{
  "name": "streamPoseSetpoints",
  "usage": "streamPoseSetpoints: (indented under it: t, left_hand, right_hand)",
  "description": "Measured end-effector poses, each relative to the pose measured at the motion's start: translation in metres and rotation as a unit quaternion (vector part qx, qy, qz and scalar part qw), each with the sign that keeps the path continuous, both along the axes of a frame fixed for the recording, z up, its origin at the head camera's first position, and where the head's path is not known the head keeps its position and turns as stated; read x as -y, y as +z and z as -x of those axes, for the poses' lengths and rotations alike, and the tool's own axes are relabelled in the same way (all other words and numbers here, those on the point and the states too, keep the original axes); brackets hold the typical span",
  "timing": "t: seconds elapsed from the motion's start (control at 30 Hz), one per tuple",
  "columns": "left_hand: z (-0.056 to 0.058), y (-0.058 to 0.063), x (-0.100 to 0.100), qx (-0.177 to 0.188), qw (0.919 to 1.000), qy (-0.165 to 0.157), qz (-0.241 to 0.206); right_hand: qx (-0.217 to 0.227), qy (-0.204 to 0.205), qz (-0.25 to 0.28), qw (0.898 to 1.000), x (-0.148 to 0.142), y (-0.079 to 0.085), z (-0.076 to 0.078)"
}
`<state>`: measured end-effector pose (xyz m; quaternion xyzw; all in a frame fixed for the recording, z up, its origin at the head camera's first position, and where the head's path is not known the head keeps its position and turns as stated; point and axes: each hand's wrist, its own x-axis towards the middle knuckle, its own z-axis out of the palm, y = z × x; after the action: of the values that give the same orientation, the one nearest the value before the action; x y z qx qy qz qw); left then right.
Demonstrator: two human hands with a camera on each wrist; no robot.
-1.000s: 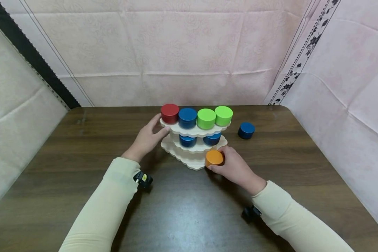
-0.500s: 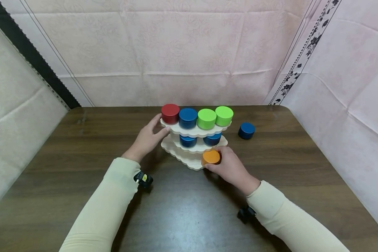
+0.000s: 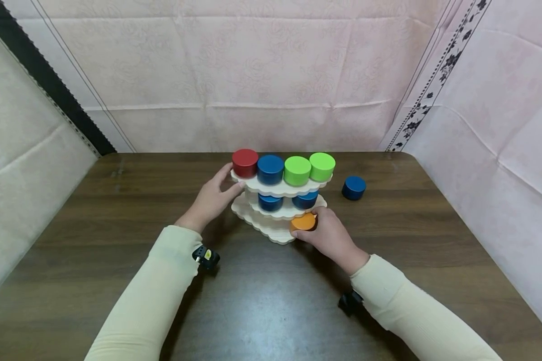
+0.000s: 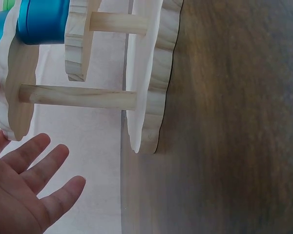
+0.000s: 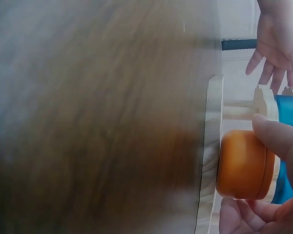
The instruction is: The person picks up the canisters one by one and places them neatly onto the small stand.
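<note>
A white wooden three-tier stand (image 3: 271,233) with scalloped edges stands on the table. My right hand (image 3: 334,235) pinches an orange round tin (image 3: 302,222) between thumb and fingers at the right front of the bottom tier; in the right wrist view the orange tin (image 5: 241,165) appears to meet that tier's surface. My left hand (image 3: 210,200) touches the left edge of the top tier with thumb and index finger, beside a red tin (image 3: 245,163). In the left wrist view the other fingers (image 4: 46,170) spread straight, touching nothing.
A blue tin (image 3: 270,169) and two green tins (image 3: 297,171) share the top tier with the red one. Two blue tins (image 3: 270,202) sit on the middle tier. Another blue tin (image 3: 354,188) lies on the wooden table (image 3: 253,301), right of the stand.
My right hand has moved slightly left with the orange tin, further onto the bottom tier and partly under the middle one. The left hand stays at the top tier.
</note>
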<state>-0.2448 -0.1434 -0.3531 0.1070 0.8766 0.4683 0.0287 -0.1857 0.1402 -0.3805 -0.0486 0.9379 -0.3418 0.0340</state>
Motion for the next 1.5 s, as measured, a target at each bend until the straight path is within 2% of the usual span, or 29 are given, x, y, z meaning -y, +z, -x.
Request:
streamPoseSetpoints:
  t: [0.23, 0.73, 0.93, 1.1, 1.3, 1.5]
  left_hand:
    - [-0.001, 0.001, -0.001, 0.007, 1.0, 0.003, 0.001]
    - [-0.001, 0.0, -0.001, 0.008, 0.9999, 0.007, 0.005]
    - [-0.001, 0.001, -0.001, 0.008, 0.9999, 0.006, 0.006]
    - [-0.001, 0.001, -0.001, -0.002, 1.0, 0.0, -0.002]
    - [-0.001, 0.001, -0.002, -0.006, 1.0, -0.001, 0.003]
    - [-0.002, 0.003, -0.003, -0.007, 0.9999, 0.002, 0.008]
  right_hand:
    - [-0.006, 0.008, 0.012, 1.0, 0.002, -0.002, 0.003]
    - [0.017, 0.0, 0.03, 0.999, 0.005, -0.002, 0.003]
    - [0.026, 0.001, 0.013, 1.0, -0.004, 0.004, 0.0]
    - [0.01, 0.004, -0.014, 1.0, -0.015, 0.007, -0.002]
    - [0.001, 0.015, -0.017, 1.0, -0.028, 0.01, -0.006]
    - [-0.016, 0.005, -0.043, 0.999, -0.045, 0.014, -0.003]
